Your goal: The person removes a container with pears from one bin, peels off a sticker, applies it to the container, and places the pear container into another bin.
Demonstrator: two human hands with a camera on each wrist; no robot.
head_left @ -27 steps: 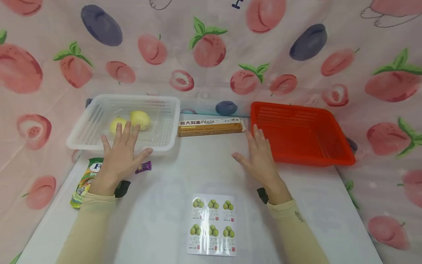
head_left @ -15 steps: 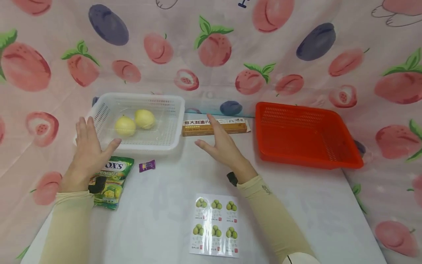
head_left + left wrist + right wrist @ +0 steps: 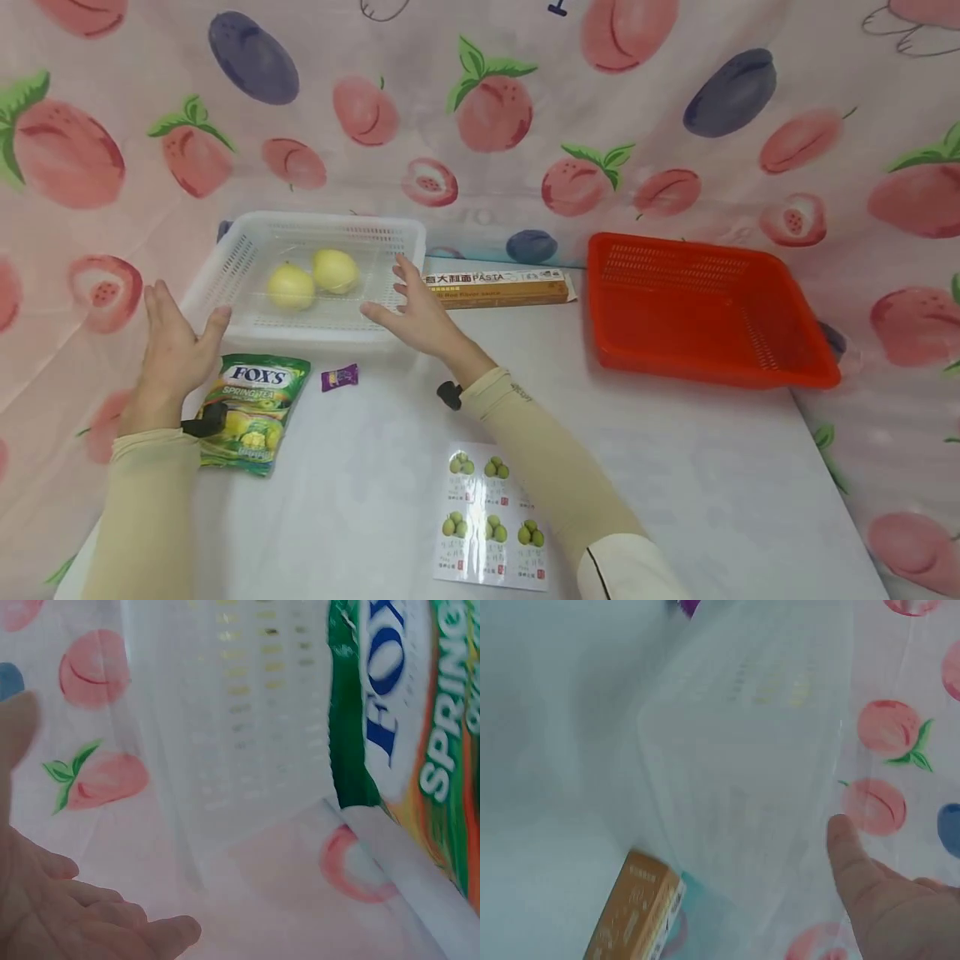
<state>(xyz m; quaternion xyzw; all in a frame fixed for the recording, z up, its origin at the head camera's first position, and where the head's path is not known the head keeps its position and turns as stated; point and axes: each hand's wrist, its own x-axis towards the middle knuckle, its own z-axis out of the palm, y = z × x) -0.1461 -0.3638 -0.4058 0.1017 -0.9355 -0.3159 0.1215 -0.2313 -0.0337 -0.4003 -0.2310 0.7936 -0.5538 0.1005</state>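
A white perforated plastic basket (image 3: 322,335) stands at the back left with two pale yellow pears (image 3: 291,287) in it, in what looks like a clear wrap or tray. My left hand (image 3: 174,358) hovers at the basket's left front corner, thumb spread from the fingers. Beside the opposite end is my right hand (image 3: 423,321), palm turned toward the basket and fingers loosely extended. Both hands hold nothing. The left wrist view has the basket wall (image 3: 225,750) apart from the fingers; in the right wrist view, the basket's end (image 3: 735,772) is near my index finger (image 3: 847,847).
A green FOX'S candy bag (image 3: 255,408) lies beside my left wrist, near a small purple wrapped candy (image 3: 340,377). Behind my right hand is a brown-and-white pasta box (image 3: 502,292). A red basket (image 3: 712,367) stands at right. A pear sticker sheet (image 3: 472,533) lies in front.
My right hand has swung left from beside the red basket to the white basket's right end. The left hand has moved left, off the basket's front, uncovering the candy bag and pears.
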